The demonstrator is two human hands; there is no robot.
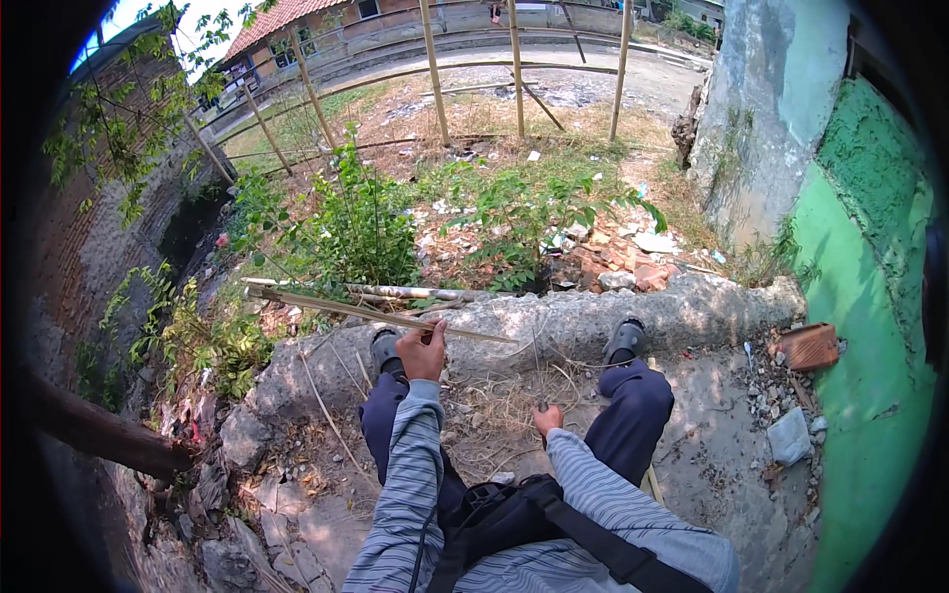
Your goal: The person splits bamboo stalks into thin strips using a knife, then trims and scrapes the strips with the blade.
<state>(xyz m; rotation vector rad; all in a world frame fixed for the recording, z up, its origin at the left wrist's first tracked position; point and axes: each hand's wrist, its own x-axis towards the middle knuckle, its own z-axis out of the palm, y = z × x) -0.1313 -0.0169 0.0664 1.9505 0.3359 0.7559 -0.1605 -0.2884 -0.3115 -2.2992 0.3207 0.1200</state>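
Observation:
My left hand is closed around a long split bamboo strip, held out in front of me above a low concrete ledge. The strip slants from the upper left down to a thin tip at the right, and its left end looks parted into more than one piece. Lower and to the right, between my knees, my right hand is closed on a thin, dark, blade-like tool that points away from me; most of its grip is hidden by my fingers. The two hands are apart, and the tool does not touch the strip.
The rough concrete ledge runs across in front of my feet. Thin shavings litter the ground between my legs. A green wall, a red brick and rubble are at right. Leafy plants and a bamboo fence stand beyond.

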